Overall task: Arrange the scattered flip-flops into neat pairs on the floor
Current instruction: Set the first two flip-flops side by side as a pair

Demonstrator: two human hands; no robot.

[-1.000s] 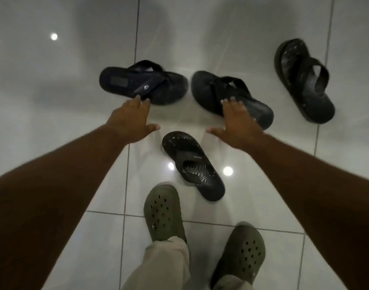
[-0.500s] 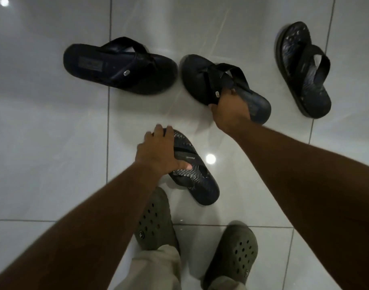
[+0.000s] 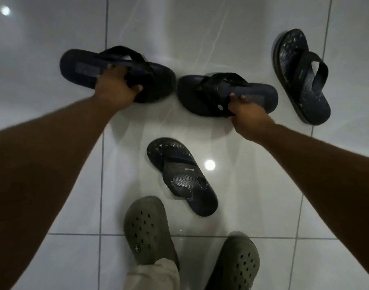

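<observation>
Several dark flip-flops lie on the white tiled floor. My left hand (image 3: 116,88) grips the strap of the plain navy flip-flop (image 3: 83,66) at the upper left. My right hand (image 3: 245,114) grips the side of the matching plain navy flip-flop (image 3: 257,95) in the middle, which now lies almost toe to toe with the first. A wave-patterned flip-flop (image 3: 181,176) lies untouched below them, near my feet. Its patterned match (image 3: 298,78) lies apart at the upper right, angled.
My two feet in olive-green perforated clogs, one (image 3: 147,231) on the left and the other (image 3: 238,262) on the right, stand at the bottom edge, close to the near patterned flip-flop. Glossy white tiles (image 3: 200,28) stretch away above the flip-flops, with ceiling-light reflections.
My left hand left the near patterned flip-flop and took hold of the upper-left navy one. My right hand has turned the middle navy flip-flop to lie more level.
</observation>
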